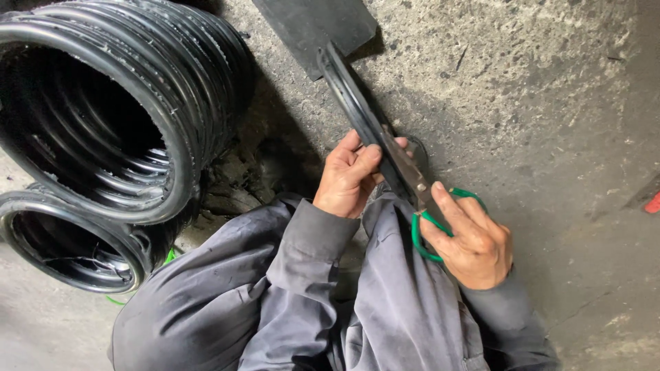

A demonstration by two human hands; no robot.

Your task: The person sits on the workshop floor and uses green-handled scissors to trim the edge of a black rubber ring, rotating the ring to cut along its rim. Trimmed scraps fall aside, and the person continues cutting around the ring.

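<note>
My left hand [348,180] grips the near end of a black rubber ring strip [347,93] that rises edge-on from my lap toward the top of the view. My right hand [471,240] holds a pair of scissors with green handles [421,227], fingers through the loops. The metal blades [405,168] lie along the rubber strip just beside my left thumb. Both arms wear grey sleeves [302,275].
A large stack of black rubber rings [124,103] fills the upper left, with a smaller stack [69,247] below it. A flat black rubber sheet [313,24] lies at the top. The rough concrete floor [536,103] spreads to the right, with a red object [653,204] at the edge.
</note>
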